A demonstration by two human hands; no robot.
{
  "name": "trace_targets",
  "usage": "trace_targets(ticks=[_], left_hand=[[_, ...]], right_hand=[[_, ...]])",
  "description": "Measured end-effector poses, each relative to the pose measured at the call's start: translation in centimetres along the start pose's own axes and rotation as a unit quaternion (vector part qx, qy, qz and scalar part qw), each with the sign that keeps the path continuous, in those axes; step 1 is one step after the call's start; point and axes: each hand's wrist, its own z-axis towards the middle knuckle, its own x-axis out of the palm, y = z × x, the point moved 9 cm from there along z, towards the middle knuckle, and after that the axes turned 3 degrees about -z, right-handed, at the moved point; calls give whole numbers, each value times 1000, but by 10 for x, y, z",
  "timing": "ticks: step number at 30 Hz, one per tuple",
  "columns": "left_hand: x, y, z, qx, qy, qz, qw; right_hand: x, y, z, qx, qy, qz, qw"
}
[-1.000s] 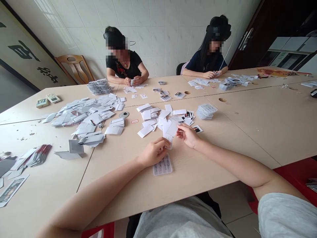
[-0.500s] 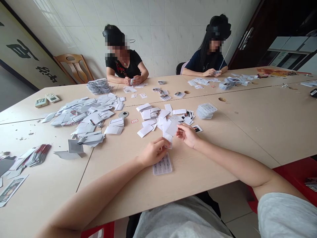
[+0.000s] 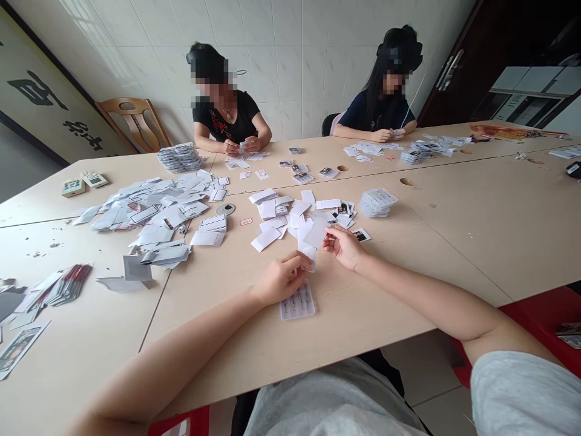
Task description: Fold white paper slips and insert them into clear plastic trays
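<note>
A small clear plastic case (image 3: 298, 304) with several narrow compartments lies open on the table in front of me; small dark items show in its slots. My left hand (image 3: 284, 277) rests over the back of it, its fingers closed on the raised clear lid (image 3: 310, 259). Just beyond, my right hand (image 3: 344, 247) pinches the edge of a white paper card (image 3: 315, 234) between thumb and fingers. That card hangs above the lid, in front of a loose heap of white cards (image 3: 272, 209). A photo card (image 3: 362, 234) lies behind my right hand.
A stack of clear cases (image 3: 378, 202) stands beyond my right hand. On the left spreads a big pile of white papers (image 3: 149, 203), with a tape roll (image 3: 226, 209) beside it. Two co-workers (image 3: 231, 121) sit across the table, handling small cases.
My hands, the card and the case hold nearly the same position. The whole view has shifted very slightly. Across the table, the left co-worker's hands have moved a little.
</note>
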Motion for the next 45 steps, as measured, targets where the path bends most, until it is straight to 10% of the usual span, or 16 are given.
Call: trace_targets(ticks=[29, 38, 45], left_hand=[[3, -1, -2, 1, 27, 20, 999], [-11, -2, -2, 2, -78, 68, 995], [-18, 1, -4, -19, -118, 89, 989]], right_hand=[[1, 1, 1, 21, 6, 6, 1000], [6, 5, -7, -51, 7, -84, 995], [69, 13, -56, -232, 230, -439, 837]])
